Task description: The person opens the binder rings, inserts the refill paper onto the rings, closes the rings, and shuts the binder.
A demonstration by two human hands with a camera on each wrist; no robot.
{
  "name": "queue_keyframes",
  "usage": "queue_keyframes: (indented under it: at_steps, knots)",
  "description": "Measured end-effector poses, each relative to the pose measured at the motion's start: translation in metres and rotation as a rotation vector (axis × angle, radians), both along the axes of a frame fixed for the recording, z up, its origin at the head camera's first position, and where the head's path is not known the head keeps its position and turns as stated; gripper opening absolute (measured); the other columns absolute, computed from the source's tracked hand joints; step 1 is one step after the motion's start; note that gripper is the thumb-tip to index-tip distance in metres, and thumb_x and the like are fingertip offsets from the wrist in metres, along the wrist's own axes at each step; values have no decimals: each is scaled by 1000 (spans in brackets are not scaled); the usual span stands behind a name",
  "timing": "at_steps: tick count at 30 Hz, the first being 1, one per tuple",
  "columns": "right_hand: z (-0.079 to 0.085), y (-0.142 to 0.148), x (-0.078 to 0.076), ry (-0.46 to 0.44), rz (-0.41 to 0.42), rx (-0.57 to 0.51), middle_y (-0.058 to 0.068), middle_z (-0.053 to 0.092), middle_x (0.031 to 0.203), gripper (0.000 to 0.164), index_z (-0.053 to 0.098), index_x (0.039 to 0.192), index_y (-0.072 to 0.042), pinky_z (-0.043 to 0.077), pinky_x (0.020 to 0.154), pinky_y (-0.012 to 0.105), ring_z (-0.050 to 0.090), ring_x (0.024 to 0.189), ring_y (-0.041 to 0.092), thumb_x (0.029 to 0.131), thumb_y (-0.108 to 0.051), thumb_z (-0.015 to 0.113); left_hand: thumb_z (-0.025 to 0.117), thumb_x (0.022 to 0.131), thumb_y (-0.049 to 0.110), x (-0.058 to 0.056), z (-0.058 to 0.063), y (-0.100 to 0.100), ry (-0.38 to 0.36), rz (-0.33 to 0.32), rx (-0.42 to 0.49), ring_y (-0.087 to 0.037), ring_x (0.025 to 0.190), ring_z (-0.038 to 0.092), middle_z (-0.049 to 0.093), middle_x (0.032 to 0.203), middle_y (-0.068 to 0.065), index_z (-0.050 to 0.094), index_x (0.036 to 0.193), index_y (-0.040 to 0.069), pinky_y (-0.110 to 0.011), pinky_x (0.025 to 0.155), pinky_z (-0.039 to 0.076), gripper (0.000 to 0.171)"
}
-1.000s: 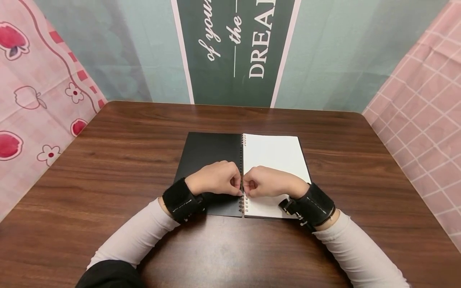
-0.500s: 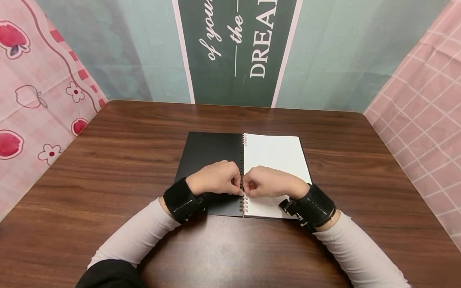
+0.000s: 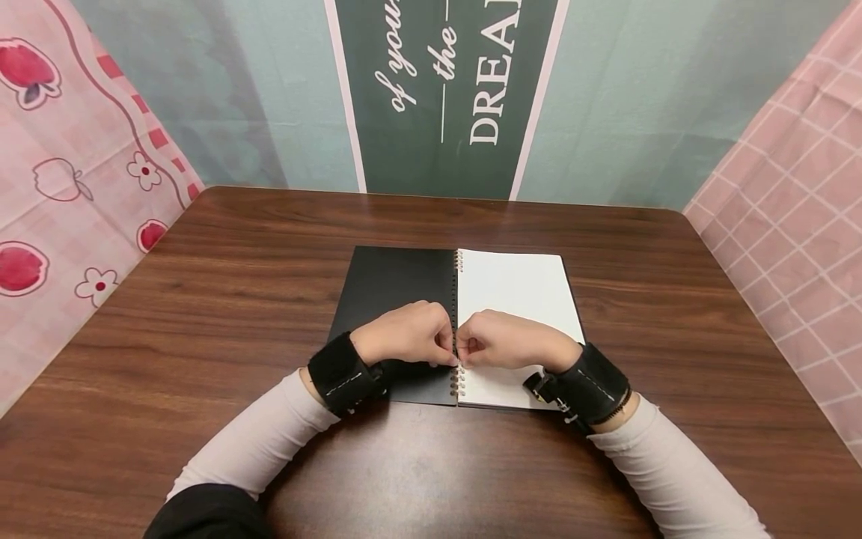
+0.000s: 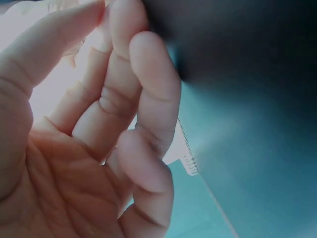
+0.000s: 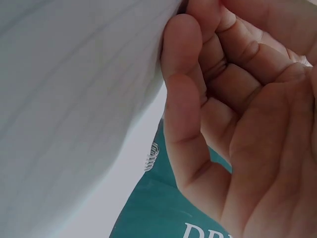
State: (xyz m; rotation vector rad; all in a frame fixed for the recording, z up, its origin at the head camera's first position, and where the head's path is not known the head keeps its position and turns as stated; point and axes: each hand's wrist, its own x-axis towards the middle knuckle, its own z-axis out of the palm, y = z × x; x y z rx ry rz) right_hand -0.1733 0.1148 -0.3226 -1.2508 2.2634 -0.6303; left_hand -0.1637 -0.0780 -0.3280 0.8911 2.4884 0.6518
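An open ring-bound notebook (image 3: 404,281) lies flat on the table, a black side on the left and a white page (image 3: 518,284) on the right. Its row of rings (image 3: 458,385) runs down the middle. Over the black side, my left hand (image 3: 409,333) is curled, thumb and forefinger pinching at the rings. My right hand (image 3: 508,340) mirrors it above the white page, its fingertips also at the rings. The hands nearly meet and hide that stretch of binding. In both wrist views thumb and forefinger come together while the other fingers (image 4: 158,94) bend loosely.
The brown wooden table (image 3: 269,239) extends around the notebook. A green curtain with white lettering (image 3: 444,97) hangs behind it, with pink patterned cloth (image 3: 87,202) on the left and pink checked cloth (image 3: 795,195) on the right. Black bands (image 3: 343,374) wrap both wrists.
The head view has shifted very slightly. My left thumb tip has edged a little right toward the rings; the right hand and notebook otherwise stay as they were.
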Motion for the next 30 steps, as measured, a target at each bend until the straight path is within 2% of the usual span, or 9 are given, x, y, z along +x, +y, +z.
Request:
queue_keyframes:
  at_steps: [11, 19, 24, 30]
  knots:
    - [0, -1, 2, 1, 10, 22, -11, 48, 64, 19, 64, 74, -10, 36, 59, 17, 41, 60, -1, 85, 5, 59, 78, 86, 23, 1, 1, 1, -8, -3, -4, -2, 55, 55, 64, 56, 12, 76, 68, 20, -18, 52, 39, 18]
    - [0, -1, 0, -19, 5, 9, -11, 51, 65, 17, 65, 74, -9, 37, 60, 17, 44, 60, -1, 83, 4, 60, 77, 86, 23, 1, 2, 2, -18, -3, -4, -2, 56, 54, 62, 57, 13, 75, 68, 19, -18, 53, 39, 19]
    - [1, 0, 0, -41, -13, 18, -12, 50, 64, 17, 65, 74, -9, 37, 59, 17, 43, 59, -1, 83, 4, 59, 76, 87, 24, 2, 3, 2, 4, -8, -25, -2, 58, 53, 61, 58, 13, 74, 68, 20, -19, 55, 41, 20]
    - [0, 1, -2, -19, -27, 57, -10, 53, 65, 17, 65, 74, -11, 40, 61, 18, 46, 61, 0, 84, 3, 60, 75, 88, 23, 6, 7, 1, 21, -35, -46, -3, 57, 50, 60, 61, 12, 74, 69, 18, -19, 54, 39, 20]
